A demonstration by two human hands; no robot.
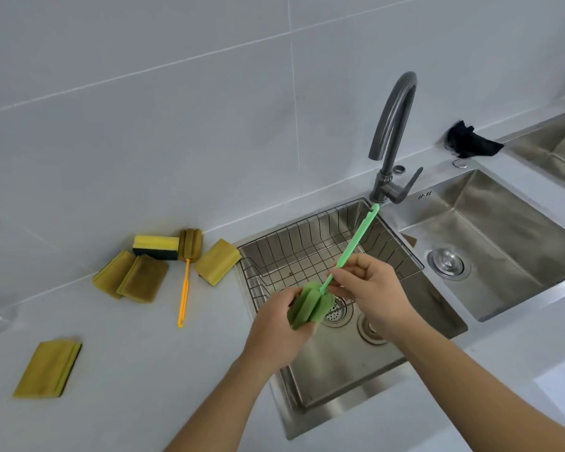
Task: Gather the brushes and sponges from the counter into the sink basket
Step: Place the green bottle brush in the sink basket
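Basket [294, 243] empty; hands hold brush [310, 306].

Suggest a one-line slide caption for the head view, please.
Both hands hold a green sponge brush over the wire sink basket while five sponges and an orange brush wait on the counter.

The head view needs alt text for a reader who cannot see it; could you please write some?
Two hands hold a green sponge brush over the wire sink basket: the left hand grips its head, the right hand its handle. Five yellow sponges and an orange-handled brush lie on the white counter.
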